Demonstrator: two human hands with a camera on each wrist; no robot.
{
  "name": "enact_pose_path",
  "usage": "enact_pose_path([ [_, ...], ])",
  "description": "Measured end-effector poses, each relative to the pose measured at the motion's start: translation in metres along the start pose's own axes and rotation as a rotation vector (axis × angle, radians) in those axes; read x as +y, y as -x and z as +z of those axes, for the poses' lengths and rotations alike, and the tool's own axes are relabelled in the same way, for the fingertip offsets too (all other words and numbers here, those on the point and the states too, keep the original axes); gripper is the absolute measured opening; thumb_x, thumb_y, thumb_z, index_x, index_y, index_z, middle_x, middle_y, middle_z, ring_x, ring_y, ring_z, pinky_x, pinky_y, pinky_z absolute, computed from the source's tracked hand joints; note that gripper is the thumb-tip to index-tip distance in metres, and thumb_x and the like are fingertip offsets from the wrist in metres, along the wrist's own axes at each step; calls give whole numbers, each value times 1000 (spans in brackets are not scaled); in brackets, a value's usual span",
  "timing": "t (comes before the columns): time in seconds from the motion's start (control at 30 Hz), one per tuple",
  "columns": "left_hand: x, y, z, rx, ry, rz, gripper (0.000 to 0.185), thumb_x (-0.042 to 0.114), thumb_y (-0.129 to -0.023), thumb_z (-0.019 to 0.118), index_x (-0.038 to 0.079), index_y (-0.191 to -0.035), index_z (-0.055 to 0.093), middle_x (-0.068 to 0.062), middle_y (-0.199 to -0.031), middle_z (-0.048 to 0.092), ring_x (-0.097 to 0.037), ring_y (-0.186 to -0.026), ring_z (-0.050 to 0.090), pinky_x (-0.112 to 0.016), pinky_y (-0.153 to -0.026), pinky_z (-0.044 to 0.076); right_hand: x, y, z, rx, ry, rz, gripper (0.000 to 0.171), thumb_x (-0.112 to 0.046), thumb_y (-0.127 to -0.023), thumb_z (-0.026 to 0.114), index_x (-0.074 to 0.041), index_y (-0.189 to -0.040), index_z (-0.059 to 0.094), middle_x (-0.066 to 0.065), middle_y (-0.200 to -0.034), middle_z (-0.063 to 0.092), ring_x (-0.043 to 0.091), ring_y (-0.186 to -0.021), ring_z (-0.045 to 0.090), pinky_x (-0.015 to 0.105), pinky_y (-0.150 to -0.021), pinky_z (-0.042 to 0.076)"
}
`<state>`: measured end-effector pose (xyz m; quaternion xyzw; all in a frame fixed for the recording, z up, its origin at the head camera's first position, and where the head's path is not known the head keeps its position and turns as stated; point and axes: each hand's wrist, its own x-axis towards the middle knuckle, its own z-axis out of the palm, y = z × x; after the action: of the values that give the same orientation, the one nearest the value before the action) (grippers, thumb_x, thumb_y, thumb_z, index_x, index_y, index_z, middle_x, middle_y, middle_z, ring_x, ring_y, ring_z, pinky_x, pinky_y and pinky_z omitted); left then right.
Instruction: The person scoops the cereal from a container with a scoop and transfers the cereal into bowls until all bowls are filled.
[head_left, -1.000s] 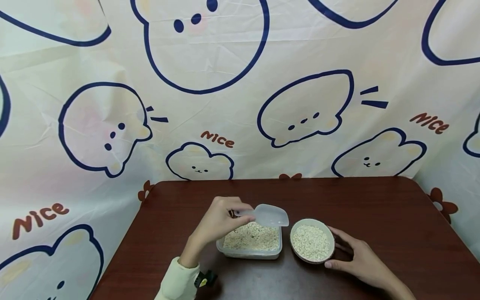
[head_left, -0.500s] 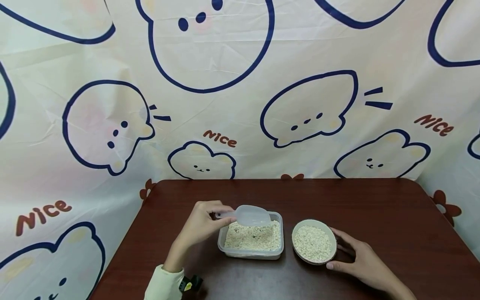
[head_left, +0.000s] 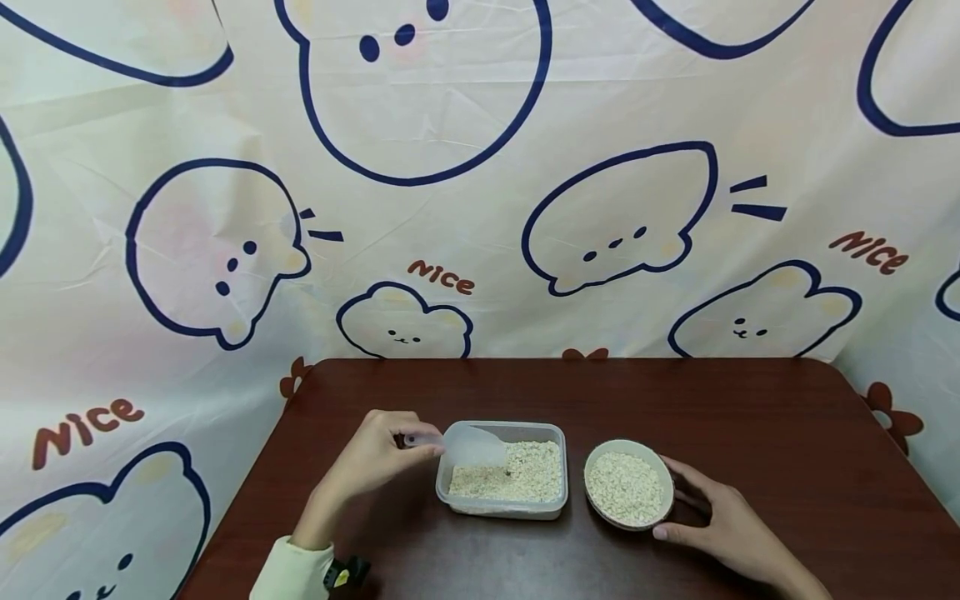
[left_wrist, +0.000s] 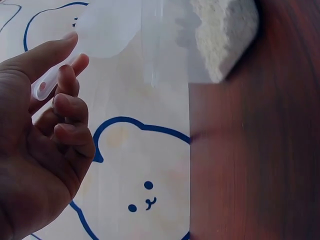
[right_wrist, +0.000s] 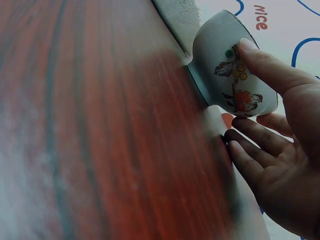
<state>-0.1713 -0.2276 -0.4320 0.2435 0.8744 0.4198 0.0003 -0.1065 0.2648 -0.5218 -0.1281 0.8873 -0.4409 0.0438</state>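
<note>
— What is seen at the left of the box?

— The left hand (head_left: 375,454) is seen just left of the box (head_left: 501,502). A clear scoop (head_left: 468,444) is pinched by its handle between the thumb and the curled fingers (left_wrist: 67,107). The cup of the scoop is dipped into the left end of the box.

— What is kept in the box?

— Pale grains (head_left: 528,471) are kept in it. The box is clear and has four corners. It is set on the brown table (head_left: 787,433), near the front edge.

— What is found right of the box?

— A small round bowl (head_left: 628,483) is found just right of the box, very near it. More of the pale grains are held in the bowl. Little fruits are painted on its side, as shown from the right wrist.

— And farther right of the box?

— The right hand (head_left: 731,525) is laid there, against the far side of the bowl. The side of the bowl is touched by the thumb (right_wrist: 265,62). The other fingers are spread and nearly straight beside the bottom of the bowl, so the bowl is steadied, not gripped.

— What is hung behind the box?

— A cloth (head_left: 480,183) with blue bear shapes is hung behind the table.
</note>
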Motion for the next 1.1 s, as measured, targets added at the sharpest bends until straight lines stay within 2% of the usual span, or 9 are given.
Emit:
enact_pose_path([
  [0.1, -1, 1, -4, -47, -33, -15, 12, 27, -93, 86, 19, -101, 87, 8, -78, 71, -5, -66, 53, -23, -57, 47, 0, 0, 1, -1, 4, 6, 95, -42, -82, 93, -20, -162, 47, 19, -159, 56, -7, -128, 56, 17, -95, 53],
  [0.3, 0, -3, -9, -135, -68, 18, 11, 24, -93, 87, 17, -101, 87, 10, -82, 74, -3, -67, 53, -22, -57, 46, 0, 1, 0, 1, 5, 7, 95, -42, -82, 93, -18, -162, 47, 20, -158, 56, -7, -127, 57, 18, -95, 54],
  [0.53, -2, -9, -4, -229, -75, 38, 13, 25, -94, 85, 15, -104, 87, 10, -87, 76, 0, -67, 52, -21, -58, 47, 0, 1, 1, 11, 8, -9, 94, -43, -82, 93, -19, -161, 48, 17, -158, 57, -8, -129, 56, 17, -95, 53],
  [0.83, -2, -14, 14, -249, -47, 71, 12, 20, -94, 85, 12, -103, 87, 10, -79, 70, 1, -64, 47, -19, -58, 43, 1, 2, 2, 24, 1, -30, 92, -44, -82, 93, -23, -160, 49, 13, -157, 58, -11, -130, 53, 15, -97, 52],
  [1.1, 0, -16, 33, -228, -14, 81, 7, 19, -94, 85, 13, -99, 87, 8, -89, 77, 1, -71, 55, -20, -63, 49, 2, 2, 2, 19, 0, -12, 93, -46, -81, 93, -21, -159, 50, 13, -157, 58, -10, -129, 54, 16, -97, 52],
])
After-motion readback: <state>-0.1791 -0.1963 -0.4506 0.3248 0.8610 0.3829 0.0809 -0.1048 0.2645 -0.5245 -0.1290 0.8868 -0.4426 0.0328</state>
